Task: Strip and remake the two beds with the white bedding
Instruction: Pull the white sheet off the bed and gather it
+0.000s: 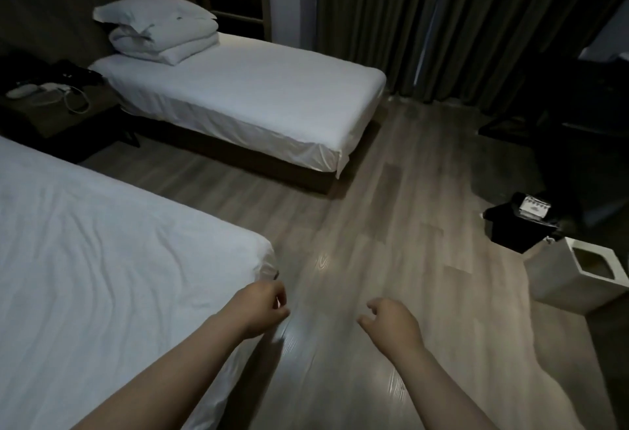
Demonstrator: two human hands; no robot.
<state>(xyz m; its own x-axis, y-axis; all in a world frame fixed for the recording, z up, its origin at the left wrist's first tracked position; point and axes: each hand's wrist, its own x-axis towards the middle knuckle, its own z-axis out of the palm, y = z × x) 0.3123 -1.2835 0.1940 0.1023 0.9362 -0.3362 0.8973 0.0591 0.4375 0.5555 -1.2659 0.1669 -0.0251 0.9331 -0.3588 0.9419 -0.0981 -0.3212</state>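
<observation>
The person stands at the foot corner of the near bed [102, 276], both arms reaching forward and down, probably ready to work on that corner's sheet. The left hand [262, 307] hangs just beside the corner with its fingers curled in. The blur hides whether they pinch the sheet's edge or hold nothing, so I cannot tell. The right hand [391, 322] is released: its fingers are loosely bent, it grasps nothing, and it floats over the wooden floor [374, 208], well apart from the bed.

The near bed wears a white sheet [136, 225] marked by long soft creases, and no pillow or duvet shows on the part in view.

The far bed [255, 89] sits across the aisle by the dark curtain [391, 21]. Its white sheet lies smooth and hangs loose at the foot corner. A folded duvet [170, 43] is stacked at its head with a pillow [153, 12] on top, likely parked there to keep the mattress free. By this look, neither bed is fully made up yet.
</observation>
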